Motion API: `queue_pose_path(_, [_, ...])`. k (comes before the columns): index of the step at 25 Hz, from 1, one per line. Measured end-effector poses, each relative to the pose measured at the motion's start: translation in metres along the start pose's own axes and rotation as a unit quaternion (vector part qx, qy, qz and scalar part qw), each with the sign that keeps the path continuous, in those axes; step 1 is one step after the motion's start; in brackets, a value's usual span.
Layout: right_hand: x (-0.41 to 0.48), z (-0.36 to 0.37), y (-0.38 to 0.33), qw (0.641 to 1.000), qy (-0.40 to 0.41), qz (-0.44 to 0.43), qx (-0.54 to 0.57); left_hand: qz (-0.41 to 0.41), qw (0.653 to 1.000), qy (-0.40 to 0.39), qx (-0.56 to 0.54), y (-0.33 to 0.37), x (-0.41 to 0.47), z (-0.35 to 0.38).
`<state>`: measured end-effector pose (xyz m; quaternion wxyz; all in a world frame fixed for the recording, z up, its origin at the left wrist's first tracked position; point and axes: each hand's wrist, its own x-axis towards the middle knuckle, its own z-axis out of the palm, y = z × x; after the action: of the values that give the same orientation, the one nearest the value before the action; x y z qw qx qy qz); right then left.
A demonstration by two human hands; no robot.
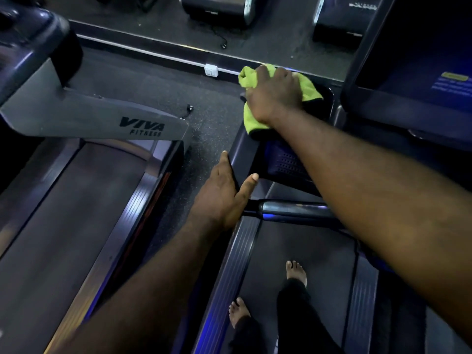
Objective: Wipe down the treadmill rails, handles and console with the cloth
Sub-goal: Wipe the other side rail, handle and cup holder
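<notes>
I stand barefoot on a treadmill belt (301,251). My right hand (273,97) lies flat on a lime-green cloth (251,77), pressing it onto the dark left side tray of the console (325,97). My left hand (224,198) rests with straight fingers against the left edge of the console housing (245,159), thumb spread toward the horizontal handlebar (293,209). The console screen (413,62) rises at the upper right, dark with a small yellow-and-blue message.
A second treadmill with a grey "VIVA FITNESS" upright (102,118) stands to the left, separated by a strip of speckled floor (204,129). A mirror along the far wall sits above a white wall socket (211,70). Ribbed side rails (229,277) flank my belt.
</notes>
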<state>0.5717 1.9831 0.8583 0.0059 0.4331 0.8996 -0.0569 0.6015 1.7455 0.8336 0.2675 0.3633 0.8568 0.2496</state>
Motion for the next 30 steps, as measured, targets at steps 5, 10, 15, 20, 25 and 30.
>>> queue_pose_path(5, [-0.092,0.012,-0.001,0.991,0.057,-0.115,0.029,0.003,0.999,-0.003,0.033,0.001,0.000,0.000])
queue_pose_path(10, [-0.140,0.011,0.054,0.964,0.018,-0.258,0.059,0.009,1.000,0.002,0.017,-0.001,-0.001,0.000])
queue_pose_path(15, [-0.126,-0.022,0.136,0.865,-0.091,-0.474,-0.135,0.017,1.000,0.012,-0.018,-0.005,-0.006,-0.001])
queue_pose_path(20, [-0.124,-0.048,0.153,0.804,-0.164,-0.531,-0.211,0.019,0.999,0.016,0.020,-0.005,-0.003,0.000])
queue_pose_path(25, [-0.104,-0.016,0.094,0.777,-0.146,-0.591,-0.159,0.025,0.997,0.018,0.066,-0.002,-0.002,0.002])
queue_pose_path(30, [-0.121,-0.022,0.116,0.815,-0.174,-0.542,-0.108,0.070,0.991,0.062,0.100,-0.003,-0.013,0.007])
